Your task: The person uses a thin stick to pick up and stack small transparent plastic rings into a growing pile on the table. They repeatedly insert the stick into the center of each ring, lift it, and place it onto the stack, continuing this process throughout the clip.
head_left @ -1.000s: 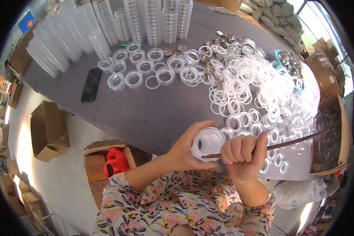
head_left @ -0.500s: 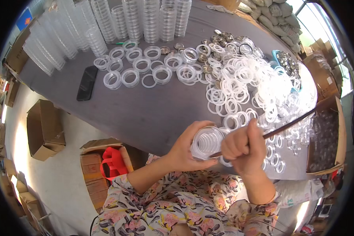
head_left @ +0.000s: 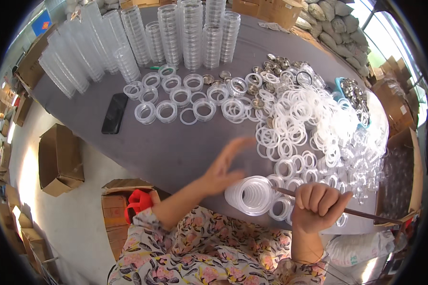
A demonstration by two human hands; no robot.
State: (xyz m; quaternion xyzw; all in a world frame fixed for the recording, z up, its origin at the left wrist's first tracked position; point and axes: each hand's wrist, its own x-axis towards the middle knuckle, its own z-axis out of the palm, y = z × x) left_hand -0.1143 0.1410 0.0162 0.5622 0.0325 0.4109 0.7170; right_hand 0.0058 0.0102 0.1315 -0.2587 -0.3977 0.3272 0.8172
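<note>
Grey table (head_left: pixel 176 147), blurred left hand (head_left: pixel 223 166) open, right hand (head_left: pixel 318 204) fisted around rod (head_left: pixel 366 214) threading rings (head_left: pixel 252 194).

The left hand (head_left: pixel 226 166) is motion-blurred — the rod's (head_left: pixel 366 214) middle hides inside the right fist (head_left: pixel 318 205).

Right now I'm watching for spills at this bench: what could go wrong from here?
The stack of clear rings sits threaded on a thin rod that only the right hand grips; the left hand is open, off the stack, so rings may slide off. The stack also hangs near the table edge, above the floor.
</note>
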